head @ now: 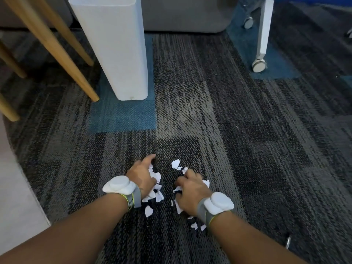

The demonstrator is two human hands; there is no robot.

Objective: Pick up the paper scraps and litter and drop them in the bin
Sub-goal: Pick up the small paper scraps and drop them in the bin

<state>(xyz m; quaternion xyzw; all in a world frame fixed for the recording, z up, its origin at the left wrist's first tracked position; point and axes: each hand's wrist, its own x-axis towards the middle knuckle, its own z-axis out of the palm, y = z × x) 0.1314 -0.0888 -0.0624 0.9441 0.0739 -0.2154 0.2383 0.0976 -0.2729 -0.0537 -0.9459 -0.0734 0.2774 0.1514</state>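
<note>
White torn paper scraps (175, 163) lie scattered on the dark striped carpet near the bottom centre. My left hand (142, 175) rests palm down on one cluster of scraps, its fingers curled around them and the index finger stretched forward. My right hand (191, 191) lies on the other cluster, fingers bunched over the scraps. A few loose bits lie between and behind the hands. A tall white bin (116, 46) stands upright on the carpet far ahead to the left; its opening is out of view.
Wooden chair legs (55, 48) slant down left of the bin. A grey upholstered seat base (186, 14) stands behind it. A white frame leg on castors (259, 65) stands at the upper right. A pale surface (17, 187) borders the left edge.
</note>
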